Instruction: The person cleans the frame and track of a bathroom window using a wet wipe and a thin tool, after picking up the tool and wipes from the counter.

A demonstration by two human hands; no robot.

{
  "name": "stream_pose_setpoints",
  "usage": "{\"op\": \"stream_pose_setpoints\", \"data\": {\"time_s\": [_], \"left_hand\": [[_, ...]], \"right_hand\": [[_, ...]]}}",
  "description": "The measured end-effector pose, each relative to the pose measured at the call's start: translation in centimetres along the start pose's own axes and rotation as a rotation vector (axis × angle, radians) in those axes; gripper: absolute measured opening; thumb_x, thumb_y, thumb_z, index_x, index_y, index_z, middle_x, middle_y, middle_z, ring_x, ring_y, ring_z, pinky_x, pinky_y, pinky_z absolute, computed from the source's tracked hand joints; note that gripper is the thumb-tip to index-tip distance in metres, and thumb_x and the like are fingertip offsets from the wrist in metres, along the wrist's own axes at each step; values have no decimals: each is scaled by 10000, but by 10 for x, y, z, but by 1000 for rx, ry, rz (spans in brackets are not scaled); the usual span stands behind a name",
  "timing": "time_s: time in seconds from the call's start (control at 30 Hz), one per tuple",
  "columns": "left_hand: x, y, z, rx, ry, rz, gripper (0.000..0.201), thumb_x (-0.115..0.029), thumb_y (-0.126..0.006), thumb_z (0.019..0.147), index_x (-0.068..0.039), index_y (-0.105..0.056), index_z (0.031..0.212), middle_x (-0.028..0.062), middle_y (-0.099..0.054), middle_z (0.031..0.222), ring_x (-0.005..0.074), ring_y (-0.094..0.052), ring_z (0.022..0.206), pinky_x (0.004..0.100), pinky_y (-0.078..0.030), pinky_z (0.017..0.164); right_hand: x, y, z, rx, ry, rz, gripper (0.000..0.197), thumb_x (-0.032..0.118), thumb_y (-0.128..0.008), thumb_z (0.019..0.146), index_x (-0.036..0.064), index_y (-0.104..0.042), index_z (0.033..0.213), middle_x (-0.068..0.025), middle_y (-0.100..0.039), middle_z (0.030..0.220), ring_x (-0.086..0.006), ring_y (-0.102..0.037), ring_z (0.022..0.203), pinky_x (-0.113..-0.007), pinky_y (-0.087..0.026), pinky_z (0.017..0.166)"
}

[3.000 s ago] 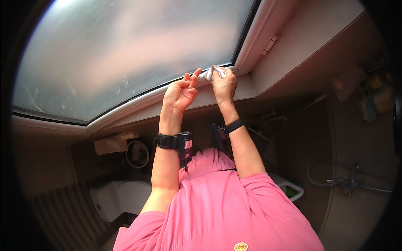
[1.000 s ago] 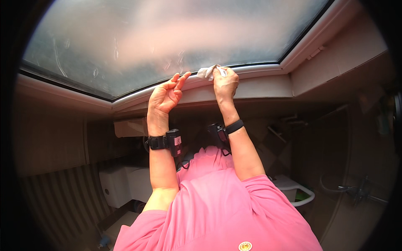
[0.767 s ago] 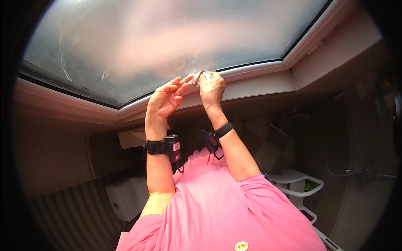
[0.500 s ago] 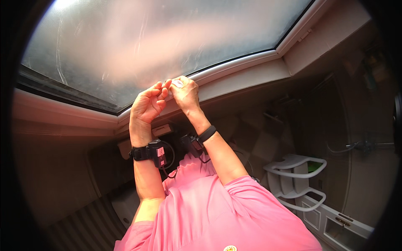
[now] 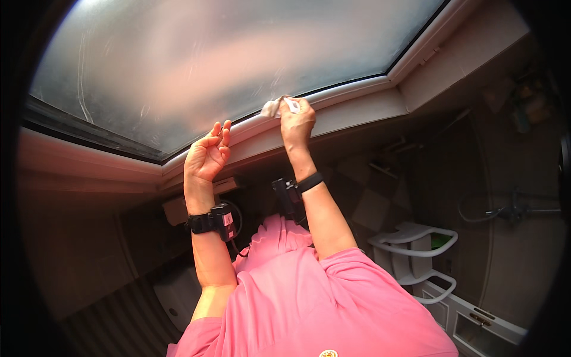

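My right hand (image 5: 298,126) is closed on a crumpled white cloth (image 5: 272,108), whose loose end pokes out to the left of the fingers. The cloth is at the lower edge of the pale window frame (image 5: 333,95), just below the frosted glass pane (image 5: 226,59). To the left, my left hand (image 5: 206,156) is raised with its palm showing. Its fingers are loosely bent, two of them pointing up toward the frame, and no held object can be made out. A gap separates the two hands.
A white tiered shelf (image 5: 416,241) stands low on the right, above a white cabinet (image 5: 476,318). Farther right, a metal tap fitting (image 5: 513,209) is on the dark wall. A ledge (image 5: 369,113) runs below the window.
My right hand has moved right, away from the left, carrying the cloth along the frame; more cloth shows now. The left hand has stayed nearly in place, its fingertips now apart from the right hand.
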State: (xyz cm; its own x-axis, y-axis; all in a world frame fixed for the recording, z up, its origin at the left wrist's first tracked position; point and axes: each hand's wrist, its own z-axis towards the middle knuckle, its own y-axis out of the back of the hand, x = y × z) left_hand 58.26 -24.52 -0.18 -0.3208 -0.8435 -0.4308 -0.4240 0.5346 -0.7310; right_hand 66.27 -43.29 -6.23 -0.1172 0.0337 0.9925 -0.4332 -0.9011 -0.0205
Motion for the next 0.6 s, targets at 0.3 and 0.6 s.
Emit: {"op": "stream_pose_setpoints", "data": {"time_s": [0.3, 0.6], "left_hand": [[-3, 16, -2, 2, -70, -70, 255, 62, -419, 790, -10, -537, 1005, 123, -547, 1170, 199, -610, 899, 292, -475, 608], [-3, 11, -5, 12, -56, -77, 211, 53, -431, 796, -15, -556, 951, 132, -557, 1144, 204, -612, 877, 280, -476, 591]], "right_hand": [[-20, 77, 89, -251, 213, -231, 205, 19, -614, 752, -3, -604, 956, -148, -511, 1037, -280, -575, 821, -355, -494, 711], [-2, 44, 50, -41, 471, -557, 221, 65, -570, 750, -43, -612, 938, -132, -507, 984, -303, -465, 927, -380, -415, 820]]}}
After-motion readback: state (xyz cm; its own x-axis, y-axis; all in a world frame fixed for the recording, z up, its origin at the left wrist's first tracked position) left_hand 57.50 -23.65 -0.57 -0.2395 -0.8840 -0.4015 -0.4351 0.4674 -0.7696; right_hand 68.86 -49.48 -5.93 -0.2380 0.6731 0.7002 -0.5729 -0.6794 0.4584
